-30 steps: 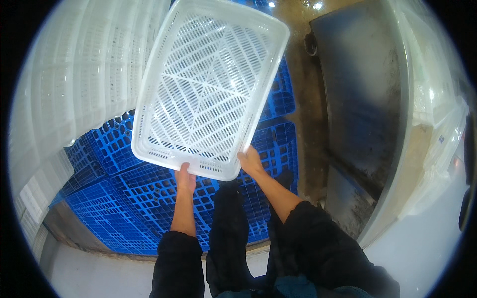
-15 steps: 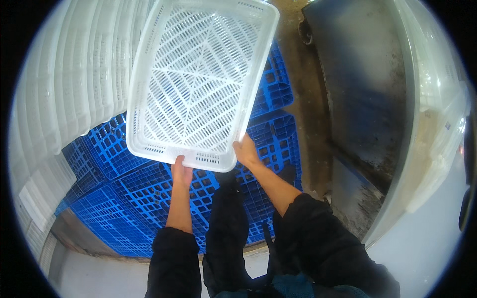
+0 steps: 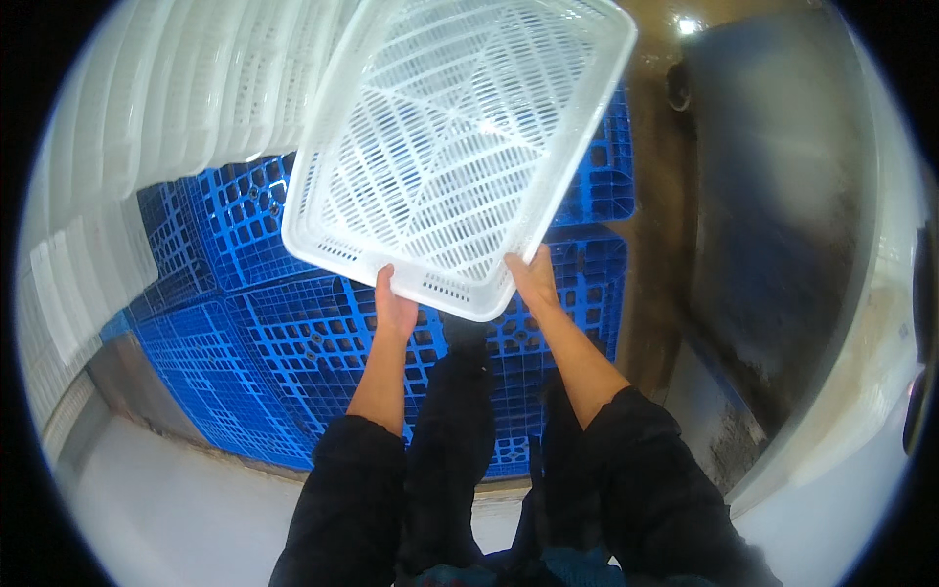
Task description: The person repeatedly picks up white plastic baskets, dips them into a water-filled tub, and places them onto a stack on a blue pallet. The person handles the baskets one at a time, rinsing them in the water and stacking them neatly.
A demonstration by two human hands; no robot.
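Note:
I hold a white perforated plastic tray (image 3: 460, 147) up in front of me, tilted, with its open side toward me. My left hand (image 3: 393, 305) grips the near rim from below at the left. At the right end of that same near rim my right hand (image 3: 533, 279) grips it. Both forearms come out of black sleeves. The tray hangs above blue plastic pallets (image 3: 293, 342), beside a tall stack of white trays (image 3: 176, 98) on the left.
Blue grid pallets cover the floor under my legs. A stack of white trays rises at the left. A wet brown floor strip (image 3: 660, 245) and a dark grey metal surface (image 3: 782, 215) lie to the right, with a pale wall edge (image 3: 871, 362) beyond.
The tray has swung from the left toward the centre and right, staying raised. Both hands kept their grip on its near rim.

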